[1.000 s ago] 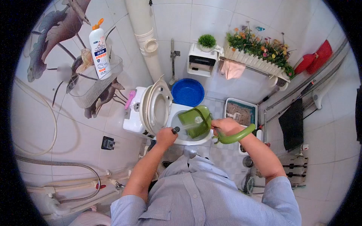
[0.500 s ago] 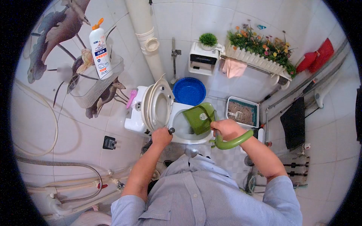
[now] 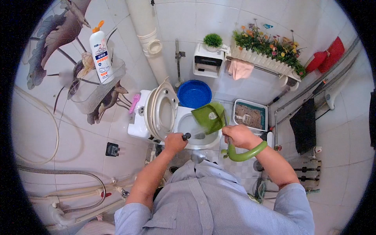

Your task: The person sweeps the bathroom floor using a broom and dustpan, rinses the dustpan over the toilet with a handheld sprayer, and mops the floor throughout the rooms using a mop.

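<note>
My left hand (image 3: 175, 143) is wrapped round a black spray nozzle (image 3: 186, 136), which points right over the toilet bowl (image 3: 187, 126). A faint spray shows between the nozzle and a green item (image 3: 208, 117) that looks like a scoop or dustpan. My right hand (image 3: 239, 136) is closed on the green item near its handle. The curved green handle (image 3: 246, 154) passes over my right wrist. The green item hangs tilted over the right part of the bowl. The toilet lid and seat (image 3: 162, 111) stand raised on the left.
A blue basin (image 3: 194, 94) stands behind the toilet. A litter tray (image 3: 250, 114) is on the floor to the right. On the left wall a clear shelf (image 3: 84, 96) holds a white bottle (image 3: 100, 56). Pipes and valves (image 3: 307, 178) line the right wall.
The green item has turned and moved slightly up and right, showing more of the bowl. My left hand has shifted a little right with the nozzle since the last frame.
</note>
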